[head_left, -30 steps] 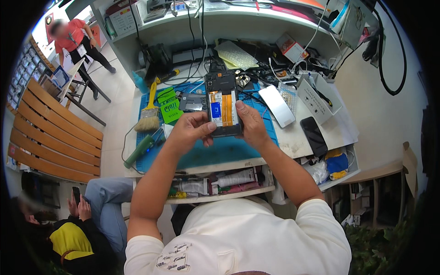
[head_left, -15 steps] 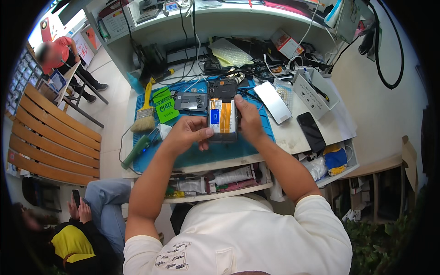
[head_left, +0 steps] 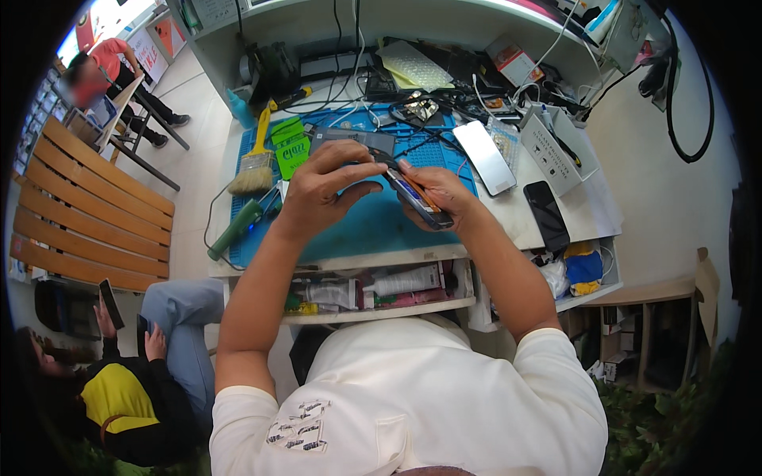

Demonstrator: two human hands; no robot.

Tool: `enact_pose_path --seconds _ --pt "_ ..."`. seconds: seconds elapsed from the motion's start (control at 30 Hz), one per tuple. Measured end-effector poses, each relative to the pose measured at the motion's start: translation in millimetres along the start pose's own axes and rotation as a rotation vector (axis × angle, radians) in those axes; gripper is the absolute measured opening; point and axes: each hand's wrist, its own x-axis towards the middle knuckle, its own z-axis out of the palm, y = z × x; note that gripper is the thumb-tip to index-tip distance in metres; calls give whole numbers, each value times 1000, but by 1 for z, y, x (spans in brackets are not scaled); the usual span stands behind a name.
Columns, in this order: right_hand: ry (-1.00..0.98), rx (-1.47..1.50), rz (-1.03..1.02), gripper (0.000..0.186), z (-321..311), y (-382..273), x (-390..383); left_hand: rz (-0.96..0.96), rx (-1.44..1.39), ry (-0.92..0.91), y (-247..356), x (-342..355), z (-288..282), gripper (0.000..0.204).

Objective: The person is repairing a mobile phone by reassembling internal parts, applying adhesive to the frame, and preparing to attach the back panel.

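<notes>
Looks like a phone repair shop, judging by the opened phone (head_left: 419,193) held above a worktop (head_left: 514,218) with a blue mat (head_left: 349,238) and brush (head_left: 255,163), a drawer (head_left: 373,312) of tubes (head_left: 406,280) and a slatted wooden seat (head_left: 94,205) nearby.

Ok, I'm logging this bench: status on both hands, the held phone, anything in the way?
Right hand gripping opened phone, tilted. Left hand open, at its upper end. Grey panel just beyond left hand, not blocking phone.

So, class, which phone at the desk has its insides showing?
The phone in the right hand: orange strips show inside. The black phone and silver slab on the desk look closed.
</notes>
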Motion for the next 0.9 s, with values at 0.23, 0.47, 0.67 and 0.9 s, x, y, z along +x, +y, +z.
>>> enact_pose_path --seconds 0.23,0.47,0.67,0.9 --pt "-16 -335 248 68 12 9 -13 74 67 -236 24 3 -9 28" --pt "219 -770 116 96 30 -5 -30 16 46 -416 41 16 -19 26" --pt "137 -1164 -499 55 10 -12 -55 -179 146 -496 18 9 -24 20" --pt "294 -1526 -693 28 20 -11 -50 -235 203 -443 13 17 -13 17"
